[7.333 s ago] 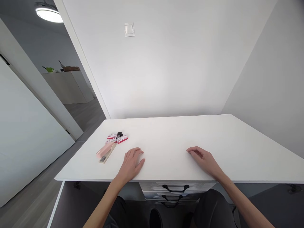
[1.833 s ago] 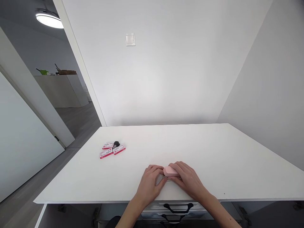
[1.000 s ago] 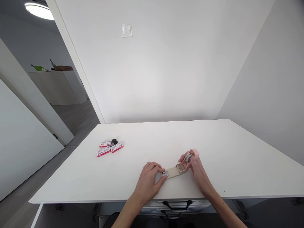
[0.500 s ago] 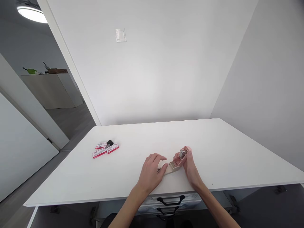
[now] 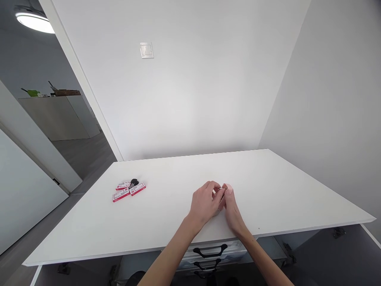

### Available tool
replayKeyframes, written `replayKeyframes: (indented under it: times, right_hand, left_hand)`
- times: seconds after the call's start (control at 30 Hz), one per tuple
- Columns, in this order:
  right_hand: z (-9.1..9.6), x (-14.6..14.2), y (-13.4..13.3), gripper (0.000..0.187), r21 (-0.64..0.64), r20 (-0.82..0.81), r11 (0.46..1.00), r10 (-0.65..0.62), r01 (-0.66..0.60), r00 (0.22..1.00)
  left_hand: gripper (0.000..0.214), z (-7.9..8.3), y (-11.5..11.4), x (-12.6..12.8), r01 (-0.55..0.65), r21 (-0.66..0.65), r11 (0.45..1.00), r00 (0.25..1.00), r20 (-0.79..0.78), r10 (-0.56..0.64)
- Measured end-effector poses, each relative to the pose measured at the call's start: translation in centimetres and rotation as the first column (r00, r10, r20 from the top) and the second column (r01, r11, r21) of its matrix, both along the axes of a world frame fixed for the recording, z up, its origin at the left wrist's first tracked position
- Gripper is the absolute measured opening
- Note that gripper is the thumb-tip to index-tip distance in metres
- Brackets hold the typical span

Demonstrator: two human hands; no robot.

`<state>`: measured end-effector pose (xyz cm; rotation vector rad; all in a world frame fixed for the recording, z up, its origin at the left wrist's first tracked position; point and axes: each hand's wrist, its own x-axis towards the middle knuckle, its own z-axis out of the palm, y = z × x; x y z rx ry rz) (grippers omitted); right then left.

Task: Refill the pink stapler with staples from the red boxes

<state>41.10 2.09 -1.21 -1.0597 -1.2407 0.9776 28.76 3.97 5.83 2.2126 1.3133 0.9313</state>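
A pink stapler (image 5: 226, 188) stands on the white desk (image 5: 268, 186) near the front edge, mostly hidden between my two hands; only its pink top end shows. My left hand (image 5: 206, 203) has its fingers curled over the stapler from the left. From the right, my right hand (image 5: 231, 210) grips the raised pink lid. Far to the left lie small red and white staple boxes (image 5: 128, 191) with a black staple remover (image 5: 133, 182) on them.
A drawer unit with black handles (image 5: 207, 251) sits under the desk in front of me. White walls close off the back and right. A doorway opens on the left onto a room with a cabinet (image 5: 56, 115).
My left hand has moved right from the stapler's base onto its opened top, meeting my right hand. The two hands now cover most of the stapler. The view has shifted a little to the right.
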Motion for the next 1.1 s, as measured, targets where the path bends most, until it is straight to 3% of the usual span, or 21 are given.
replayKeyframes:
  times: [0.3,0.53,0.77,0.93,1.1]
  right_hand:
    - [0.1,-0.4,-0.4,0.047,-0.026,0.065,0.994,-0.107,0.109,0.992]
    - [-0.1,-0.5,-0.4,0.046,0.007,-0.016,0.997,-0.074,0.075,0.997]
    - [-0.1,-0.2,-0.2,0.043,0.001,-0.088,0.997,-0.071,0.071,0.994]
    - [0.1,0.1,0.1,0.040,-0.002,-0.063,0.999,-0.053,0.053,0.997]
    - [0.5,0.3,0.2,0.038,0.005,-0.030,1.000,-0.024,0.024,0.999]
  left_hand:
    - [0.027,-0.9,-1.4,-1.2,-0.044,-0.031,0.999,0.999,-0.012,0.044]
    - [0.020,-2.0,-2.2,-2.3,-0.104,0.036,0.994,0.993,-0.056,0.106]
    - [0.016,-3.9,-2.4,-4.4,0.022,0.010,1.000,0.999,-0.042,-0.021]
    - [0.016,-4.5,-2.5,-5.6,0.010,0.052,0.999,1.000,-0.010,-0.010]
    - [0.017,-5.0,-2.5,-8.9,-0.042,0.112,0.993,0.998,-0.050,0.048]
